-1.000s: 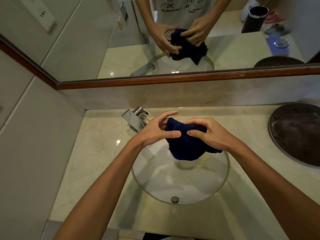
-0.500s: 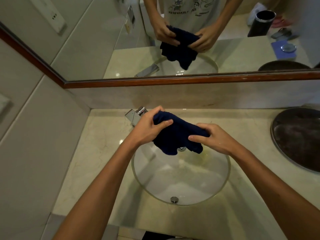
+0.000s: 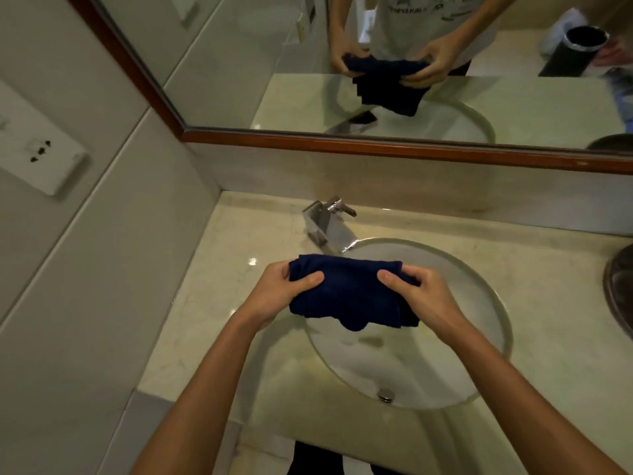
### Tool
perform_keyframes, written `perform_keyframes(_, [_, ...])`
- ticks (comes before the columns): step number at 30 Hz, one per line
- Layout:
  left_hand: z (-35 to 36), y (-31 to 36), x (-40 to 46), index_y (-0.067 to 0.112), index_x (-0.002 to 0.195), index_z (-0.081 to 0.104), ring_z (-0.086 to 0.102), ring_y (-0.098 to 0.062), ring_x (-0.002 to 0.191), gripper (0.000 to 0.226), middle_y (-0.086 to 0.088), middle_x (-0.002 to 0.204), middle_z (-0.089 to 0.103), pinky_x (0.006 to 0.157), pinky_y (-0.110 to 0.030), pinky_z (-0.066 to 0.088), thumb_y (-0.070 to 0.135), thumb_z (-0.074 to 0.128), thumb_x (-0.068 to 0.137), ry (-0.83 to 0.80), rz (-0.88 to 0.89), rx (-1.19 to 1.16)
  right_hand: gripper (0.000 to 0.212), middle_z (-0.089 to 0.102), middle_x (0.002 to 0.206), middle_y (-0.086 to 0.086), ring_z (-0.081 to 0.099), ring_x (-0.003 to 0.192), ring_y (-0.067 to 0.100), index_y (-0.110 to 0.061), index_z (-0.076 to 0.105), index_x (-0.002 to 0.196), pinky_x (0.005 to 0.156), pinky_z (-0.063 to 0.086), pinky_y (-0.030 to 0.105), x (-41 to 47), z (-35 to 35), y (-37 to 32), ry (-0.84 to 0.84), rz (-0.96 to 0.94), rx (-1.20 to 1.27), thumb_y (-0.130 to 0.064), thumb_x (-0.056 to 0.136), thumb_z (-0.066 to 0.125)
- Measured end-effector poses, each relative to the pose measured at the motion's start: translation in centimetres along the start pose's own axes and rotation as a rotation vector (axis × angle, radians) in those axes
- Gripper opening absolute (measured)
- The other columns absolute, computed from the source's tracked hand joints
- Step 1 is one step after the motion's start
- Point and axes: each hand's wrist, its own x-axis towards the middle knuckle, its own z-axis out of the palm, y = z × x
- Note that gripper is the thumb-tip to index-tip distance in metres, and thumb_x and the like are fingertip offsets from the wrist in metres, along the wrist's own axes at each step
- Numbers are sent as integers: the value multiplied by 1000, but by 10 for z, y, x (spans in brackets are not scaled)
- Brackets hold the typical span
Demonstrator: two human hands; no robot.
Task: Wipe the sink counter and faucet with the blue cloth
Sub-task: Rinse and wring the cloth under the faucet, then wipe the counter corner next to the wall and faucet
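Observation:
The dark blue cloth (image 3: pixel 349 293) is stretched between both hands above the left rim of the glass basin (image 3: pixel 486 354). My left hand (image 3: pixel 284 289) grips its left end with thumb on top. My right hand (image 3: pixel 421 296) grips its right end the same way. The cloth's lower edge hangs loose over the bowl. The chrome faucet (image 3: pixel 329 224) stands just beyond the cloth at the back left, apart from it. The beige marble counter (image 3: pixel 219 296) surrounds the basin.
A wood-framed mirror (image 3: pixel 376 142) runs along the back wall and reflects the hands and cloth. A dark round tray (image 3: pixel 620 282) sits at the counter's right edge. A wall socket (image 3: pixel 41 159) is on the left wall. The drain (image 3: pixel 386 395) lies at the basin's near side.
The bunched cloth has been pulled out into a wide band between the two hands, which moved apart. The view has shifted left and down.

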Motion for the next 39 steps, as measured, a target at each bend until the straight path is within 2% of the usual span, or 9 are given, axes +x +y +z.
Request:
perform_keyframes(8, [-124,-34,-15,10,109,74,75,-21,97,15,-5,103,79,81,-29,60,12,70,95,113,-22,-7,16,76,74,-3,71,68,14,-21,78,86,57,51,20,17,140,6,54,54,-110,-29,97,68])
perform_keyframes(12, [-177,-28,-8,10,105,75,76,-22,92,11,-6,98,79,77,-30,61,9,69,95,198,-44,23,26,72,67,1,67,62,21,-18,74,75,56,49,31,31,196,-13,59,104,-105,-32,96,69])
perform_keyframes(17, [-228,0,67,11,106,73,73,-13,83,14,-9,106,77,65,-19,56,14,72,92,326,-81,-1,43,79,91,8,74,92,30,-11,77,93,84,58,49,114,232,-58,30,131,-82,-53,87,71])
perform_keyframes(19, [-249,7,107,8,133,61,69,-14,101,53,-8,128,68,81,-25,58,31,78,88,398,-55,119,63,75,111,6,71,105,28,-15,72,114,96,56,49,161,234,-81,74,126,-159,-67,78,70])
perform_keyframes(21, [-257,4,129,7,148,44,59,-25,125,83,-11,142,57,105,-39,50,45,80,84,458,-70,394,68,66,128,3,64,116,21,-16,59,136,104,52,45,189,224,-99,139,66,-325,-59,86,72])
perform_keyframes(26, [-217,-38,132,8,147,48,48,-27,135,55,-11,146,51,112,-37,39,30,62,98,462,88,739,45,60,134,6,57,122,24,-15,60,136,102,49,42,186,178,-75,363,-226,-774,-35,96,63])
perform_keyframes(30, [-184,-57,165,11,148,47,36,-28,143,55,-10,156,40,114,-44,39,39,54,101,484,152,838,54,53,139,12,51,124,30,-11,55,139,100,48,47,179,149,-38,308,-167,-1020,-44,96,63])
perform_keyframes(35, [-164,-56,231,9,156,36,24,-34,150,73,-16,163,28,123,-47,20,58,42,102,505,80,897,65,52,141,15,50,125,34,-9,44,146,101,45,50,178,139,-14,199,-209,-1190,-45,95,59])
perform_keyframes(39, [-161,-78,250,4,150,44,32,-38,146,72,-21,158,36,122,-52,24,55,48,99,593,109,938,60,54,138,15,51,124,34,-8,47,143,100,44,49,182,137,-10,213,-235,-1206,-41,95,60])
